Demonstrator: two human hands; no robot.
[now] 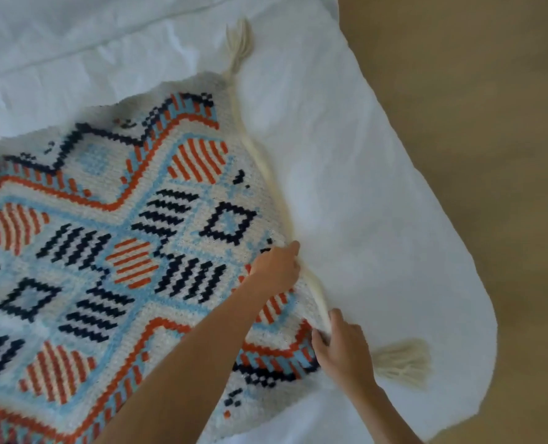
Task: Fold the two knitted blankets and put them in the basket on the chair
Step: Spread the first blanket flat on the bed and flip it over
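A rumpled white sheet [362,187] lies underneath, with tan floor [490,91] beside it. The chunky, diamond-patterned knitted blanket [106,251] lies spread on the sheet. The left hand [277,267] and right hand [343,350] both pinch its rolled cream edge, fingers curled.

blanket [106,235]: cream, orange, navy, light-blue geometric stripes; cream tassels [404,360]; white sheet [346,155].

Soft, even daylight fills the view, with no glare. The white bed sheet [356,161] is bright and nearly washed out, its creases faint. Only pale shadows lie beside the left hand [275,267], the right hand [343,350] and the lower tassel [402,363]. The whole picture is slightly soft, and the blanket [112,238] has smeared stitches. The wide lens bows the bed's edge; the floor [497,91] looks dimmer
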